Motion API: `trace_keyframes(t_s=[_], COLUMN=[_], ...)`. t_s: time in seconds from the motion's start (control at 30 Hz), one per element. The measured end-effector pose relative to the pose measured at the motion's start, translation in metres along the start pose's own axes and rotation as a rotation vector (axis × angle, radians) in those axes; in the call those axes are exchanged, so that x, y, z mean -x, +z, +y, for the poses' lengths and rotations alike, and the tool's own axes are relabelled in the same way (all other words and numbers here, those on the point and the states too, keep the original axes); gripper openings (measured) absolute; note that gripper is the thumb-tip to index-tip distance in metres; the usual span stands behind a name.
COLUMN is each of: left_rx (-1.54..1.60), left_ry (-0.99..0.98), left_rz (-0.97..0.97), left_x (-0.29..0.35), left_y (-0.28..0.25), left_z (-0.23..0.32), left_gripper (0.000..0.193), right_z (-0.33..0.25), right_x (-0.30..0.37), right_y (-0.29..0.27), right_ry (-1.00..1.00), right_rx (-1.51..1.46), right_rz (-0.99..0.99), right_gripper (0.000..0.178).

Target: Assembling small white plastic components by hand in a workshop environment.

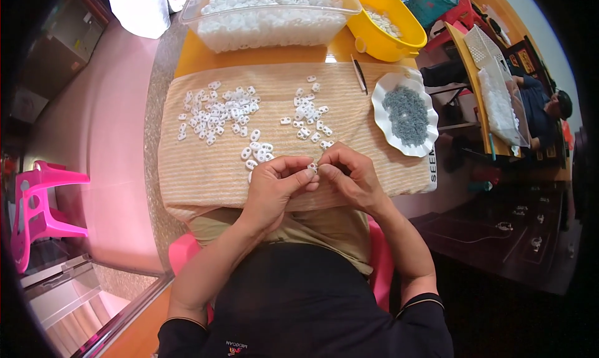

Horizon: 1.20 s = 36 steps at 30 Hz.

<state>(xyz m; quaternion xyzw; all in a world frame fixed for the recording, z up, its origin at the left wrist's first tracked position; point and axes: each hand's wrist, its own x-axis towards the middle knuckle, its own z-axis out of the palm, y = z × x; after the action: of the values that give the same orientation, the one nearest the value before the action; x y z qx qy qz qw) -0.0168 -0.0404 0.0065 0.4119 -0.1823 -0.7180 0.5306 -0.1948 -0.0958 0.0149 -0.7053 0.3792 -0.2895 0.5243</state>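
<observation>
Above the near edge of the striped towel, my left hand [284, 183] pinches a small white two-holed plastic piece [313, 167] between thumb and fingers. My right hand [350, 178] is closed in a pinch against the piece's right side; whatever lies between its fingertips is too small to make out. Beside my left hand lies a small group of rounder white pieces [256, 151]. Farther off, one pile of white two-holed pieces [221, 110] spreads at the left and a smaller pile [307, 113] at the middle. A white scalloped dish [382, 125] of small grey parts [405, 115] stands to the right.
A transparent bin [268, 32] full of white pieces stands at the back, next to a yellow basin [390, 45]. A thin dark tool [360, 75] lies near the dish. Pink stool [40, 199] at left; a person [541, 105] sits at another table on the right.
</observation>
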Motion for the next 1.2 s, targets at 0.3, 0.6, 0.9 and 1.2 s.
trace_keyframes(t_s=[0.3, 0.6, 0.9, 1.2], left_rx=[0.005, 0.007, -0.021, -0.028], left_ry=[-0.015, -0.018, 0.006, 0.037], left_rz=[0.012, 0.011, 0.010, -0.004], left_x=[0.0025, 0.0045, 0.0043, 0.0048], left_y=[0.0001, -0.0004, -0.0020, -0.0030], left_z=[0.0000, -0.0020, -0.0050, -0.0073], left_gripper=[0.020, 0.018, 0.021, 0.021], right_z=[-0.0037, -0.0021, -0.0016, -0.0018], right_x=[0.0000, 0.0001, -0.0006, 0.0002], right_y=[0.0011, 0.0020, 0.0030, 0.0052], right_ry=[-0.044, -0.048, -0.068, -0.076], right_rx=[0.020, 0.019, 0.083, 0.098], right_rz=[0.007, -0.007, -0.014, -0.016], right_gripper=[0.003, 0.004, 0.004, 0.005])
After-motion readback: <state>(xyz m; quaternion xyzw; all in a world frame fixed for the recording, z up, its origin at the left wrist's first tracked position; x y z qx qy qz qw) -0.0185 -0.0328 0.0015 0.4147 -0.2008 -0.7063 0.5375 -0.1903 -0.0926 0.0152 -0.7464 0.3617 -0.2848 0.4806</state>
